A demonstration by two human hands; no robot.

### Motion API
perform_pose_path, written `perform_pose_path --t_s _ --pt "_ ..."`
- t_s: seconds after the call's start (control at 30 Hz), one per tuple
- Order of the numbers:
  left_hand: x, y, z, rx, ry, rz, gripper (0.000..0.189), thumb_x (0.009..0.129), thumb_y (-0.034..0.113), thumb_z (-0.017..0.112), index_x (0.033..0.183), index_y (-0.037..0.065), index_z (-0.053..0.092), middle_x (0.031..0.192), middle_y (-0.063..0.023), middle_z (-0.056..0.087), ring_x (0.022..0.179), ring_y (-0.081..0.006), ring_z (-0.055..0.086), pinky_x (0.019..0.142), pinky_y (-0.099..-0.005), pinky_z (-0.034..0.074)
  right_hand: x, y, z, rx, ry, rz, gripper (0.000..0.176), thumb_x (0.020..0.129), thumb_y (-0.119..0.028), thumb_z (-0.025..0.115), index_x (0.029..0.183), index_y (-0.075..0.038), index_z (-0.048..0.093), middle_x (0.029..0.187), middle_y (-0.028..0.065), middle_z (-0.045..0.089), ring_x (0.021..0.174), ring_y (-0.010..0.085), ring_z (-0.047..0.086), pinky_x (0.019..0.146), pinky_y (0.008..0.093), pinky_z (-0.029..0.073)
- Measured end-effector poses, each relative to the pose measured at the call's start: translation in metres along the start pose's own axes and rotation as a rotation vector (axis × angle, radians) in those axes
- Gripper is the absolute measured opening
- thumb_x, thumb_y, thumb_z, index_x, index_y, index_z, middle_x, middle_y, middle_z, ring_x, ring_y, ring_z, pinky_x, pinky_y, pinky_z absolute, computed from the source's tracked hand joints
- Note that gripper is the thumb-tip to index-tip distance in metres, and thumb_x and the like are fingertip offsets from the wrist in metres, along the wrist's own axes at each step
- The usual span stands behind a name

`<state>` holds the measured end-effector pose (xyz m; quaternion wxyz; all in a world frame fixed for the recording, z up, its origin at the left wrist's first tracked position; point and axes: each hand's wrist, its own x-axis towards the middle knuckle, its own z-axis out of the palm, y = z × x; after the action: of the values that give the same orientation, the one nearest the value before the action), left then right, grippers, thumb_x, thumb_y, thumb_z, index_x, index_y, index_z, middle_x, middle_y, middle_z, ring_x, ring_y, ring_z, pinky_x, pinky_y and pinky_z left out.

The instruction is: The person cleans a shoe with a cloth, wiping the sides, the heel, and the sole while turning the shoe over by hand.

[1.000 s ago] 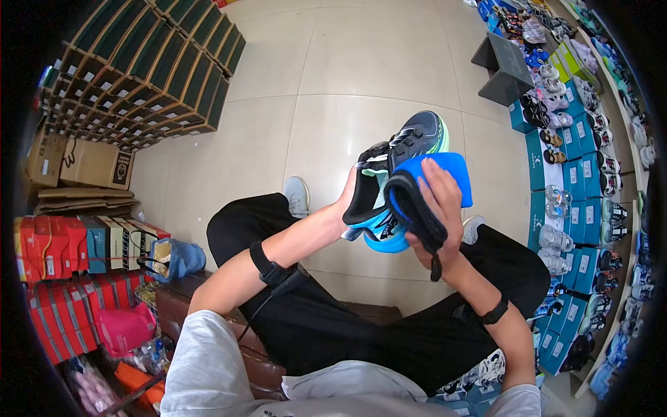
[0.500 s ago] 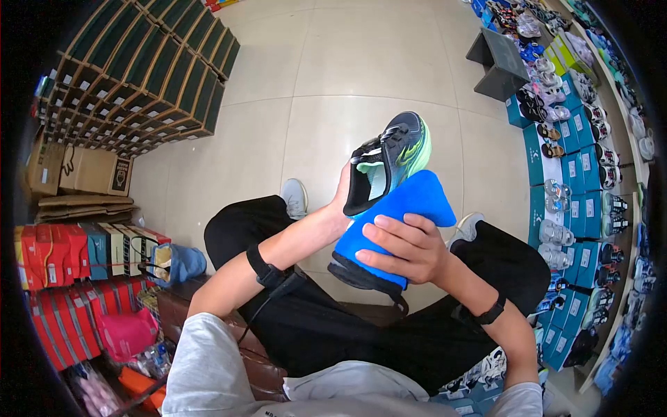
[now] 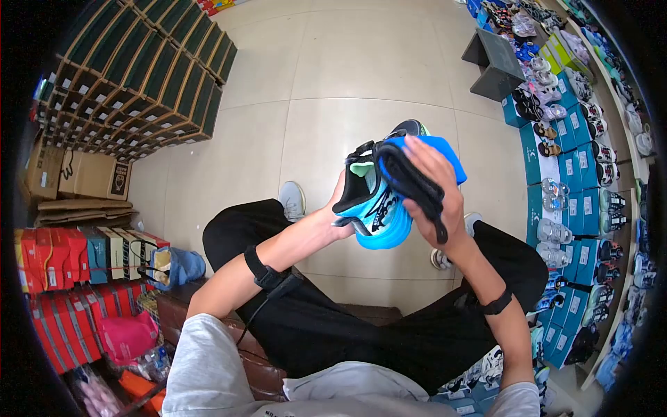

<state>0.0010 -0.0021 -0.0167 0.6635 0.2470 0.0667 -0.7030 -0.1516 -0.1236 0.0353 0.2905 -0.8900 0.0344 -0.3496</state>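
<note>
A blue-and-black sneaker [image 3: 374,219] with a bright blue sole is held up above the floor between my knees. My left hand [image 3: 338,217] grips it from the left side, its fingers mostly hidden by the shoe. In my right hand [image 3: 439,184] is a soft blue cloth mitt [image 3: 450,154] with a black cuff and a hanging loop. The fingers wrap around the mitt's outside, and it lies against the right side of the sneaker. The mitt covers the middle of the shoe; the dark toe shows beyond it.
Stacked dark-green shoe boxes [image 3: 139,62] stand at the far left, above brown cartons [image 3: 94,174]. Red boxes [image 3: 59,326] are piled at the near left. Teal shoe boxes [image 3: 575,167] topped with shoes line the right. A grey angled stand [image 3: 497,66] is on the tiled floor [image 3: 347,62].
My right hand has moved up and turned the mitt, so its black cuff now faces me. The sneaker has tilted, showing its heel side and blue sole.
</note>
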Motion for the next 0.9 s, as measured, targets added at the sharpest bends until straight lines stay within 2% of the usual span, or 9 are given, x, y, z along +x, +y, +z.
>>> perform_pose_path --t_s 0.13,0.27,0.53,0.63,0.67,0.77,0.8,0.83,0.9 --pt "0.0 -0.002 0.004 0.044 -0.088 0.06 0.041 0.105 0.038 0.042 0.123 0.008 0.064 0.112 -0.0085 0.071 0.1 -0.0199 0.069 0.091 -0.035 0.057 0.004 0.01 -0.003 -0.084 0.096 0.138 0.056 0.087 -0.015 0.073 0.137 0.003 0.055 0.137 0.0191 0.059 0.129 0.0366 0.053 0.11 0.0442 0.037" --pt "-0.002 -0.002 0.011 -0.032 -0.086 0.035 0.044 0.102 0.038 0.045 0.126 0.006 0.063 0.115 -0.0123 0.07 0.099 -0.023 0.069 0.091 -0.0372 0.056 0.001 0.016 0.0 -0.063 0.164 0.257 0.059 0.091 -0.017 0.071 0.141 0.004 0.049 0.137 0.0198 0.059 0.131 0.0354 0.05 0.112 0.0446 0.035" --pt "0.0 0.001 -0.001 -0.068 -0.123 0.089 0.043 0.102 0.038 0.044 0.124 0.006 0.063 0.115 -0.0128 0.069 0.101 -0.0243 0.068 0.093 -0.0388 0.056 -0.013 0.003 0.019 0.0 0.176 0.12 0.062 0.095 -0.037 0.064 0.137 0.007 0.054 0.147 0.0204 0.05 0.138 0.0377 0.044 0.115 0.047 0.03" --pt "-0.007 0.002 0.013 0.062 0.115 0.093 0.061 0.103 0.058 0.035 0.142 0.014 0.053 0.139 -0.0102 0.059 0.122 -0.0236 0.06 0.107 -0.0396 0.048 -0.019 -0.003 0.025 -0.014 0.146 0.07 0.067 0.096 -0.047 0.059 0.136 0.006 0.057 0.147 0.0211 0.05 0.137 0.0384 0.046 0.114 0.0491 0.031" --pt "-0.007 0.005 0.007 -0.089 -0.118 0.059 0.044 0.103 0.038 0.042 0.123 0.007 0.064 0.118 -0.012 0.069 0.107 -0.0235 0.066 0.099 -0.0393 0.053 -0.02 -0.007 0.025 -0.031 0.126 0.053 0.067 0.096 -0.048 0.059 0.136 0.005 0.057 0.146 0.0214 0.051 0.136 0.0387 0.047 0.114 0.0493 0.031" --pt "-0.005 0.007 -0.008 -0.077 -0.267 0.036 0.047 0.102 0.041 0.039 0.124 0.007 0.063 0.119 -0.012 0.069 0.107 -0.0242 0.066 0.099 -0.04 0.052 -0.023 -0.01 0.026 -0.057 0.09 -0.053 0.063 0.093 -0.048 0.062 0.133 0.0 0.06 0.144 0.0213 0.053 0.133 0.0383 0.05 0.112 0.0502 0.034" --pt "-0.007 0.008 -0.003 -0.091 -0.19 0.031 0.052 0.102 0.044 0.036 0.125 0.006 0.063 0.121 -0.013 0.068 0.107 -0.0248 0.066 0.099 -0.0407 0.052 -0.025 -0.013 0.024 -0.068 0.068 -0.093 0.062 0.092 -0.048 0.063 0.133 -0.001 0.061 0.144 0.0211 0.053 0.133 0.0378 0.05 0.111 0.0502 0.034" --pt "-0.015 0.004 0.022 0.068 0.157 0.094 0.054 0.101 0.046 0.035 0.126 0.006 0.063 0.122 -0.0147 0.067 0.107 -0.0255 0.066 0.098 -0.0411 0.052 -0.026 -0.016 0.023 -0.08 0.047 -0.133 0.061 0.091 -0.048 0.064 0.132 -0.003 0.062 0.144 0.0208 0.053 0.133 0.0374 0.051 0.11 0.0502 0.035" --pt "-0.005 0.006 -0.001 -0.075 -0.063 0.022 0.056 0.1 0.048 0.036 0.127 0.007 0.062 0.123 -0.0162 0.067 0.107 -0.0275 0.066 0.097 -0.0415 0.053 -0.027 -0.026 0.02 -0.068 -0.005 -0.185 0.052 0.09 -0.043 0.064 0.131 -0.011 0.063 0.141 0.0169 0.057 0.131 0.0331 0.053 0.109 0.048 0.036"
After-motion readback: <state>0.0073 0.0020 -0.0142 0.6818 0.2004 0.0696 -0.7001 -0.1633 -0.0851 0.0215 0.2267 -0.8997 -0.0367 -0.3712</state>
